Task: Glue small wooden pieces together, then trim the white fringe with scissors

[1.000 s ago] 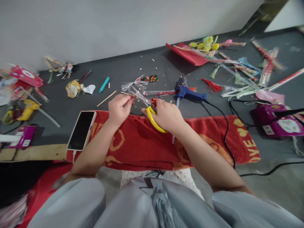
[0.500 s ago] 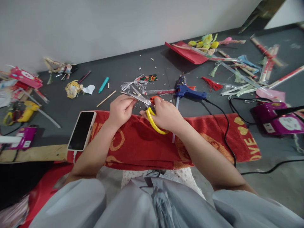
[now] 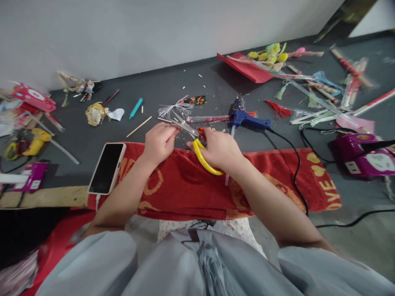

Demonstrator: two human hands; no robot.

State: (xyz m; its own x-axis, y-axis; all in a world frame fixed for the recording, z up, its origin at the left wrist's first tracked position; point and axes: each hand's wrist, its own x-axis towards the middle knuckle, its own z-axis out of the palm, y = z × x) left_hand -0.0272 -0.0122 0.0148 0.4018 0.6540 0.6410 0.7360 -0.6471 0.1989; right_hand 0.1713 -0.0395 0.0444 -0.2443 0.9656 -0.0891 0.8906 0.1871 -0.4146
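Yellow-handled scissors [image 3: 205,160] are in my right hand [image 3: 220,150], their metal blades pointing up and left. A bit of orange-red material [image 3: 201,131] shows by the fingers of that hand. My left hand [image 3: 161,142] is closed in a pinch near the blade tips; what it pinches is too small to make out. Just beyond the blades lies a bundle of white strands [image 3: 175,107] beside a dark patterned piece [image 3: 196,100]. Both forearms pass over a red towel [image 3: 185,181] at the table's front edge.
A blue glue gun [image 3: 249,120] with a black cord lies right of my hands. At the left are a phone [image 3: 106,168], a teal stick [image 3: 135,108] and a thin wooden stick [image 3: 138,126]. Red paper [image 3: 247,70] and a purple box [image 3: 361,156] are farther right.
The scissor blades look slightly more closed than before. My left hand remains pinched near their tips. The whole view has shifted slightly.
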